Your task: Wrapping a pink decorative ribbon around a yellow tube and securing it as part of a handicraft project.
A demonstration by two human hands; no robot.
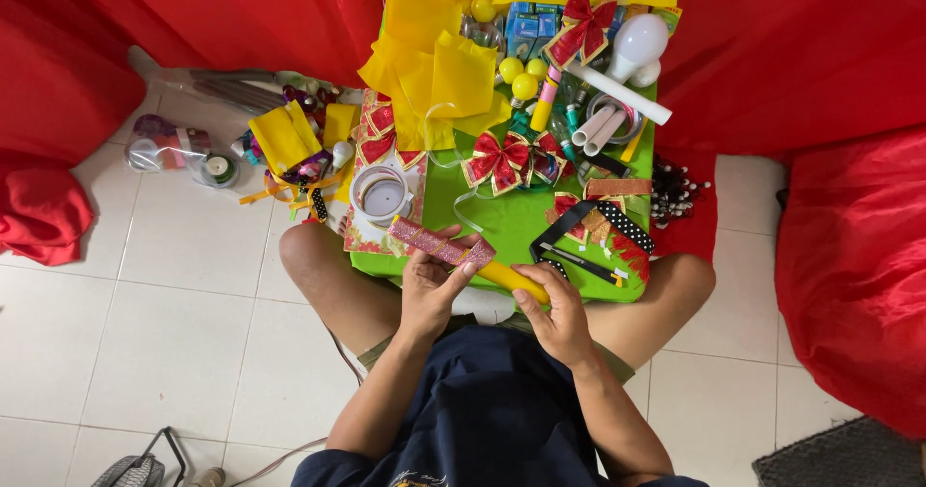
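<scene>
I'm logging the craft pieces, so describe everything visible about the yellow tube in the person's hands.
The yellow tube is a slim, smooth cylinder, plastic or card by its look. It lies tilted, its upper left end wrapped in a glittery pink strip that runs past it, leaving the lower right part bare yellow. The left hand grips it at the wrap's edge; the right hand holds the bare end with thumb and fingers. It sits above the person's lap at the near edge of the green board.
</scene>
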